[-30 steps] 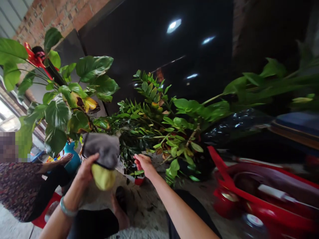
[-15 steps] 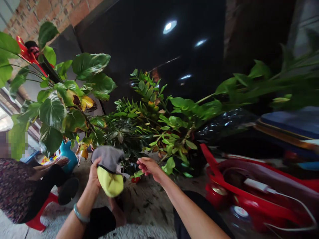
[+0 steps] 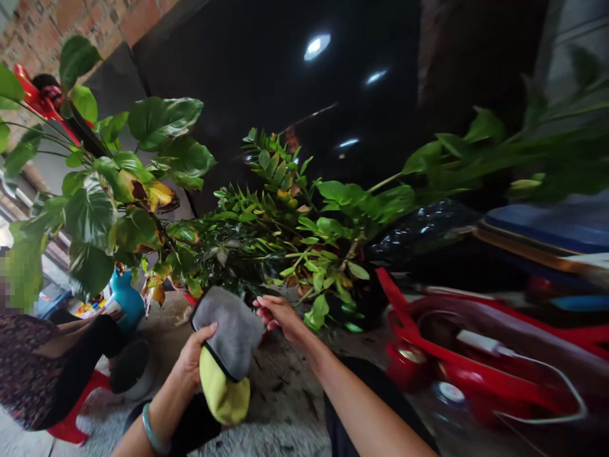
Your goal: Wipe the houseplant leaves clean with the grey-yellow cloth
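The left hand [image 3: 195,355] pinches a black-edged, grey-and-yellow fabric cloth [image 3: 226,327] at one side; one-sided grip could cause slippage. Right hand [image 3: 280,315]: fingers half-curled beside it, contact indeterminable.

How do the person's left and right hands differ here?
The left hand grips the grey-and-yellow cloth at its left side; the right hand is curled by the cloth's right edge, contact unclear. The left hand has a pale bangle at its wrist; the right hand has none. Both are bare, without gloves.
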Demonstrator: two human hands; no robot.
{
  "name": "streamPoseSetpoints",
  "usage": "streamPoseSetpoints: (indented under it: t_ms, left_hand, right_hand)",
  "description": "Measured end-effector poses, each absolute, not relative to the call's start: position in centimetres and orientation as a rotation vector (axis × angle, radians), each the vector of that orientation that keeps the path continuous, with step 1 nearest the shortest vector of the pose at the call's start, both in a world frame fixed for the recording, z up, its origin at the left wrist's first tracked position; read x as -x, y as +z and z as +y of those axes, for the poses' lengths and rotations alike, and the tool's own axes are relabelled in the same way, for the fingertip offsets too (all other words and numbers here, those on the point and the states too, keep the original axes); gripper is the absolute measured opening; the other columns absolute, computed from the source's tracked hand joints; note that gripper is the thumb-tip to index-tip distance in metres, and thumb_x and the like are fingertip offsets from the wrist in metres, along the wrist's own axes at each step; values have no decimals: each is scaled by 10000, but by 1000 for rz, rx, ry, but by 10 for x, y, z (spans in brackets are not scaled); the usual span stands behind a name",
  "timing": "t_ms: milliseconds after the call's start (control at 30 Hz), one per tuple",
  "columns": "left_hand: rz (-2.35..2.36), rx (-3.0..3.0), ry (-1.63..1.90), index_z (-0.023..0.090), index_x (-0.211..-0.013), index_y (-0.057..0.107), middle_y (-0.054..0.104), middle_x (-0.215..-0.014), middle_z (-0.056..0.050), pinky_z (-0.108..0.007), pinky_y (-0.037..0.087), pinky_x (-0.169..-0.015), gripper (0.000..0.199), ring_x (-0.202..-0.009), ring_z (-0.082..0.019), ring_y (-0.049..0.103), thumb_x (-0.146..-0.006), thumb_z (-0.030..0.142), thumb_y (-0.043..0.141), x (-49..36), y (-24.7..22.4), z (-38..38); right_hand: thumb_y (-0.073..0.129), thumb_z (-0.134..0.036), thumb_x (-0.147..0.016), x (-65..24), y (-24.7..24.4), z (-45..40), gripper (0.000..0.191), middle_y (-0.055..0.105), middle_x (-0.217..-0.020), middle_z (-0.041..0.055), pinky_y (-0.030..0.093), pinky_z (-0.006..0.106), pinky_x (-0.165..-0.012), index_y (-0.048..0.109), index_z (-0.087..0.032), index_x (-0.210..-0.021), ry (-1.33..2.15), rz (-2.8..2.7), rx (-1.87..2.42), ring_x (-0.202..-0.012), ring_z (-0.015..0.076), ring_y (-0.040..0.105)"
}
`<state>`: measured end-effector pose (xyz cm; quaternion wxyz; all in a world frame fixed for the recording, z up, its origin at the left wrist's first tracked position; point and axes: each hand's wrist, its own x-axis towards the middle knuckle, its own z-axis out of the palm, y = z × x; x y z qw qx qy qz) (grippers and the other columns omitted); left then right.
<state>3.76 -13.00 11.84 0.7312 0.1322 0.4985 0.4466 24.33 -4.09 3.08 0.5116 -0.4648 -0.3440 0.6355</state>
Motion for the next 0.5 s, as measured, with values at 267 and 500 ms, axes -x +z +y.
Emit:
streamPoseSetpoints:
  t_ms: [267, 500]
  left_hand:
    - [953, -638, 1339, 134, -1010, 736, 807, -849, -84, -425, 584, -940, 197, -928, -301, 765, -818, 174, 714, -91, 205, -53]
    - [1100, -673, 953, 88, -1088, 725, 807, -877, -135, -444, 596, -912, 376, -878, -317, 776, -715, 88, 776, -90, 151, -75]
  right_hand:
    - [620, -279, -849, -234, 31, -40, 184, 645, -550, 3, 355, 161, -347, 693, -157, -733, 1544, -801, 1127, -403, 83, 524]
    - [634, -264, -796, -239, 15, -42, 192, 590, -469, -17, 300, 172, -334, 623, -175, -626, 1528, -795, 1167, -369, 94, 487]
